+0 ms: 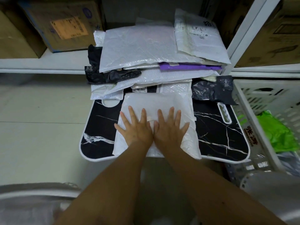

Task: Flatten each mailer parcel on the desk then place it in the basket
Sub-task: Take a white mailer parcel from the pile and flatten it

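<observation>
Two hands lie flat on one white mailer parcel [156, 101]: my left hand [135, 129] and my right hand [170, 129] sit side by side, thumbs nearly touching, fingers straight and spread, palms pressing down and gripping nothing. The parcel lies in the middle of the tabletop [217, 132], its near edge hanging just over the front rim.

The tabletop is a small black slab with white marble-like veins and a white border, rounded at the near corners. A round cut-out [112, 103] shows at its far left and a long slot [224, 113] at its far right.

Beyond the parcel, the far half of the tabletop carries a loose pile of mailers [146, 73]: a large white padded one [146, 46] on top, a labelled white one [194, 34] overlapping its right side, a purple one [190, 66] sandwiched lower down, and crumpled black plastic bags [110, 73] sticking out on the left and right.

To my right, just beside the tabletop, stands a white slatted plastic basket [259, 103] holding a bright green bag [277, 132].

Behind the pile runs a white metal shelf [40, 62] with cardboard boxes [61, 23] on it, and more boxes past a white upright on the right. The floor [40, 127] on my left is pale tile.
</observation>
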`<control>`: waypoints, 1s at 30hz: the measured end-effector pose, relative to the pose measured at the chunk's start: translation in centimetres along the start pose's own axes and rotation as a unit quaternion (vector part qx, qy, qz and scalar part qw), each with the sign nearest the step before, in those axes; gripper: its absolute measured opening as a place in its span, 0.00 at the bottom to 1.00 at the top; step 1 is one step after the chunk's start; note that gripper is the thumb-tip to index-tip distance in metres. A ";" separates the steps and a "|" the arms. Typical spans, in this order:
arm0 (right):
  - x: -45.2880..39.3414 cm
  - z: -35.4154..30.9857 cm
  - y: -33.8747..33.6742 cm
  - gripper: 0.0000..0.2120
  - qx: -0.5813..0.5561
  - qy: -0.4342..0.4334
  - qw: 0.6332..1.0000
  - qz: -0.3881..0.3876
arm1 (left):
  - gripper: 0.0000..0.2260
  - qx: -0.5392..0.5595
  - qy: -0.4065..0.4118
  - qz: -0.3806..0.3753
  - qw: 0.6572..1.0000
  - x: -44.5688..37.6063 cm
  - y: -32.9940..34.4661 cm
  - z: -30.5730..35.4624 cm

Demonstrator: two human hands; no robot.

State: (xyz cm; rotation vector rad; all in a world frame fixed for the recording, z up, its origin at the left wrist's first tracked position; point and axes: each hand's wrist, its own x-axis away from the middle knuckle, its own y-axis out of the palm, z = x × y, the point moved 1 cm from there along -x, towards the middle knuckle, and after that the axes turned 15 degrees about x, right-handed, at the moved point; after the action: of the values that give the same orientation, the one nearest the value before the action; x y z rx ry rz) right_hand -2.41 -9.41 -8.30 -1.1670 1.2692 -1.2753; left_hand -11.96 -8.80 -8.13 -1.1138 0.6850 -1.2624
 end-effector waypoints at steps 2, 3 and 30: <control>1.4 0.7 1.7 0.27 0.023 -0.028 0.999 -0.022 | 0.24 -0.015 0.021 -0.039 0.999 1.3 1.2 -1.1; 1.9 1.0 2.4 0.29 0.037 -0.040 0.998 -0.027 | 0.25 -0.020 0.032 -0.056 0.998 1.7 1.8 -1.5; -5.3 3.4 2.1 0.26 0.040 -0.045 0.997 -0.044 | 0.26 -0.017 0.130 -0.064 0.989 -4.6 0.9 1.2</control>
State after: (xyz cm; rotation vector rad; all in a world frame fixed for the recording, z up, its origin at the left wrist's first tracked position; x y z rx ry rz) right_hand 1.49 -4.43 -10.42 -1.2208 1.1023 -1.3102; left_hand -11.59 -4.13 -9.32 -1.0431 0.8418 -1.5275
